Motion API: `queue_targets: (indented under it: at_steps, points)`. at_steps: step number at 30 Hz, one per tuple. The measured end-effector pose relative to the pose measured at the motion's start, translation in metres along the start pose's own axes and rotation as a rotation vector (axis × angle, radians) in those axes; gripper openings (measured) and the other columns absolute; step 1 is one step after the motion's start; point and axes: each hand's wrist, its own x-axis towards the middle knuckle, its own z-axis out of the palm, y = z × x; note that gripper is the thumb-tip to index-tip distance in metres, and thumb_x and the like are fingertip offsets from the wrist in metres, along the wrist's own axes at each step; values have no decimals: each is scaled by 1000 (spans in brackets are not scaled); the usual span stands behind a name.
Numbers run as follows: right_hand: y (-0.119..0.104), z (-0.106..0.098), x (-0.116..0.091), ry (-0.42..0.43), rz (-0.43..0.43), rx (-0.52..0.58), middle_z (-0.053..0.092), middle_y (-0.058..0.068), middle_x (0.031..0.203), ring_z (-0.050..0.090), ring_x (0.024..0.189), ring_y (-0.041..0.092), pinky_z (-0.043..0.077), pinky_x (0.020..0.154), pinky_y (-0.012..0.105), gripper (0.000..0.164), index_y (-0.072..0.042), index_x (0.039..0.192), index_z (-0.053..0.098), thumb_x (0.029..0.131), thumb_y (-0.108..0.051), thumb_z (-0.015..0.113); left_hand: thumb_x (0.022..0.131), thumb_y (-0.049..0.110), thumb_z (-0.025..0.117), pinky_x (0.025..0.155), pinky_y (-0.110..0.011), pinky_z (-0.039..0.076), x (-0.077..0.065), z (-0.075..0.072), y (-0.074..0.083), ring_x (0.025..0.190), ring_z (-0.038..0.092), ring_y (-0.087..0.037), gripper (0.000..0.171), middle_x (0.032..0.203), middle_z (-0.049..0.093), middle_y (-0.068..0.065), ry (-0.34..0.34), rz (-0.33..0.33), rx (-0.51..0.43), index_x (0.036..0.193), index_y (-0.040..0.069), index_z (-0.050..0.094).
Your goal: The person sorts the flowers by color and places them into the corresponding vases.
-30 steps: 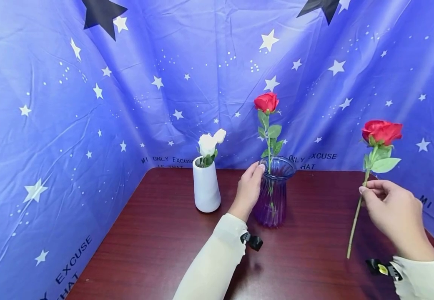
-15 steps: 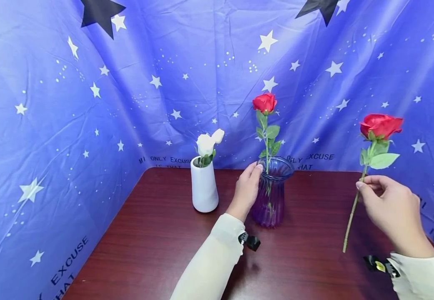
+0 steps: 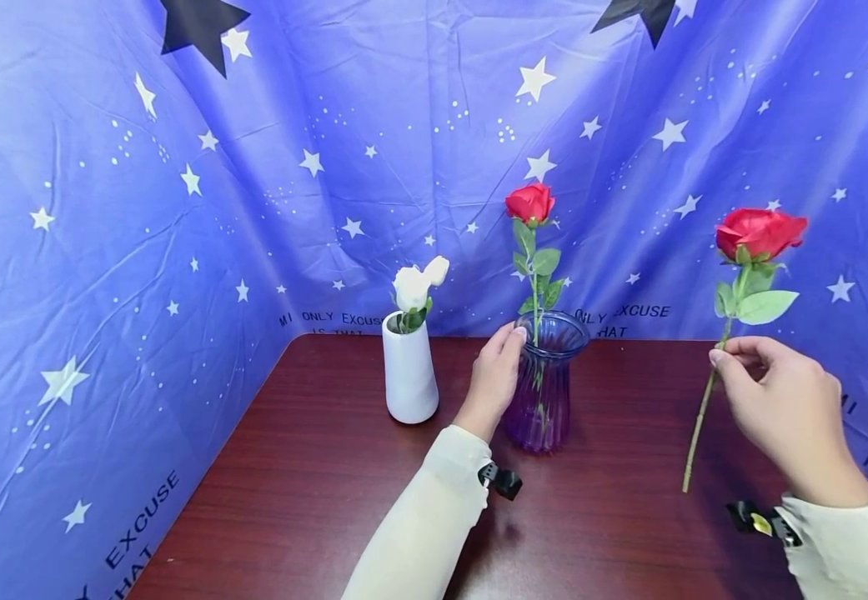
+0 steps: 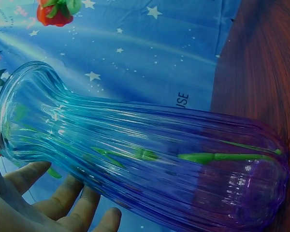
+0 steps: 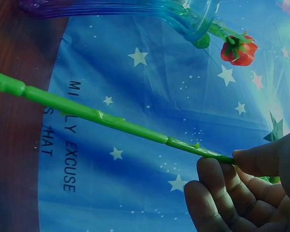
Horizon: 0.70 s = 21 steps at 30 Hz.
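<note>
Pinched between the thumb and fingers of my right hand [image 3: 794,412] is a red rose [image 3: 760,233], held upright off the table with its stem slanting down to the left. In the right wrist view the bare green stem [image 5: 130,126] runs from the fingertips. My left hand [image 3: 490,379] grips the neck of a blue-purple ribbed glass vase [image 3: 542,400] at its left side, with the thumb by the rim. Inside that vase stands another red rose [image 3: 530,203]. Through the glass, the left wrist view shows green stem pieces [image 4: 203,157].
Left of the glass vase, a white vase [image 3: 410,379] holds white roses [image 3: 413,287]. Both vases stand on a dark red wooden table [image 3: 313,500]. A blue star-printed cloth [image 3: 418,167] hangs behind and along the sides.
My right hand has lifted the rose a little higher, and its stem end has risen and shifted slightly left. The left hand and both vases stay in place.
</note>
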Motion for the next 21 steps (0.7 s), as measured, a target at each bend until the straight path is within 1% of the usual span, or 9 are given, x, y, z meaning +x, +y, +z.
queue_targets:
  at_steps: [6,13,21]
  points:
    - [-9,-2,3,8,-7,-1,38,-52,67,38,62,-27,31,68,32,28,-6,104,76,97,-31,66,102,51,50,109,-42,47,0,0,0,122,63,-15,45,130,72,6,-1,6,-2,135,27,69]
    - [-18,-5,8,27,-18,10,41,-51,69,39,62,-27,31,67,31,27,-6,104,76,96,-30,66,102,52,50,108,-43,48,0,-1,1,120,64,-15,45,128,72,5,-7,11,14,135,28,69]
    - [-27,-7,13,25,-19,19,41,-53,70,41,58,-23,32,67,31,28,-8,106,76,97,-33,65,103,52,48,105,-43,50,0,-2,0,114,66,-16,46,125,73,4,-13,15,34,136,27,69]
